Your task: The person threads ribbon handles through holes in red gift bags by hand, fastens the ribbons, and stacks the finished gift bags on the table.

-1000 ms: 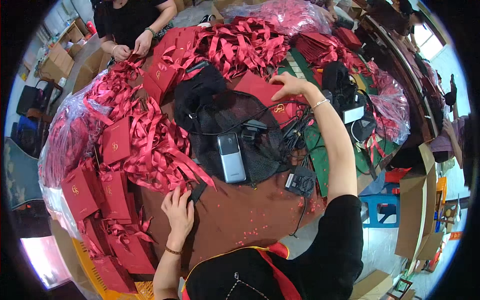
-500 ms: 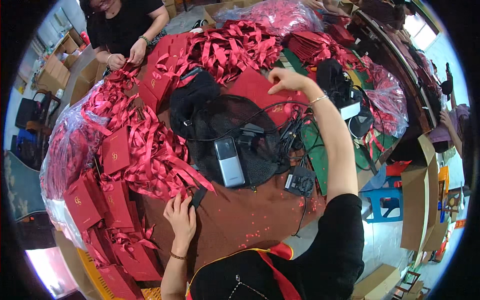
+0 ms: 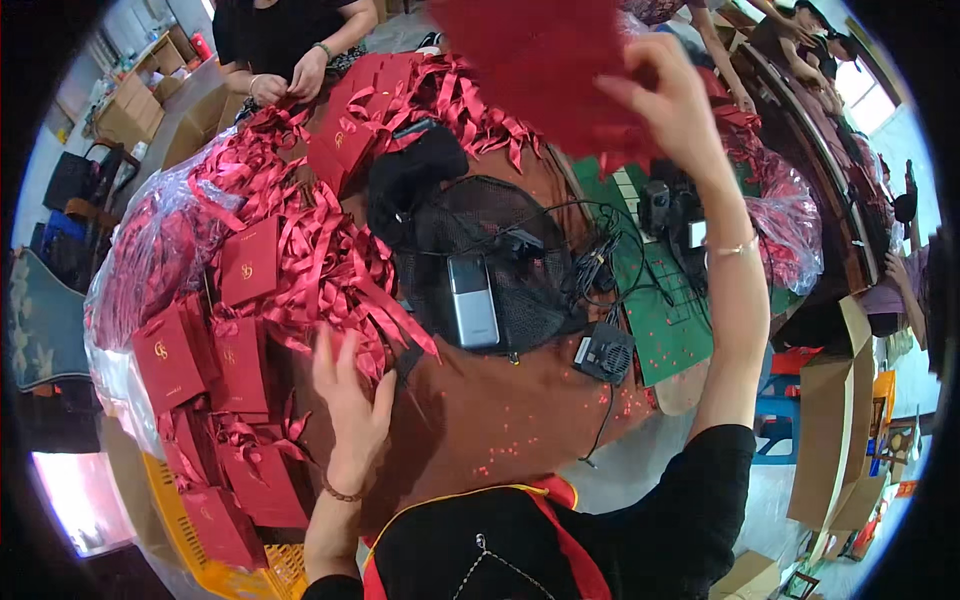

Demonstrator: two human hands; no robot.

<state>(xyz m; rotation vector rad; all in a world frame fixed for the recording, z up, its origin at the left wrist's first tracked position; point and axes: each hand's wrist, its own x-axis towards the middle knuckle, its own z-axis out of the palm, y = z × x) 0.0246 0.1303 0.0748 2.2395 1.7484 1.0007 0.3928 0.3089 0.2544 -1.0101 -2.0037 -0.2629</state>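
Note:
A large red paper bag (image 3: 535, 75), smeared by motion, is up in the air at the far side of the table. My right hand (image 3: 680, 110) grips its right edge, thumb and fingers closed about it. My left hand (image 3: 352, 405) has its fingers spread and holds nothing. It is by the front end of a heap of loose red ribbons (image 3: 335, 290), close to a short black strap (image 3: 408, 362). Left of that hand lie several small red gift bags (image 3: 238, 365) with gold marks and ribbon handles.
A silver-and-black power bank (image 3: 474, 300) rests on a black mesh bag (image 3: 535, 260). Cables and a small black device (image 3: 604, 352) lie to its right, near a green mat (image 3: 675, 345). A yellow crate (image 3: 215, 570) is at lower left. Across the table, another person's hands (image 3: 290, 82) handle ribbon.
My right hand has lifted the red bag off the table and up. My left hand has come away from the ribbon ends, fingers spreading. The view has shifted slightly.

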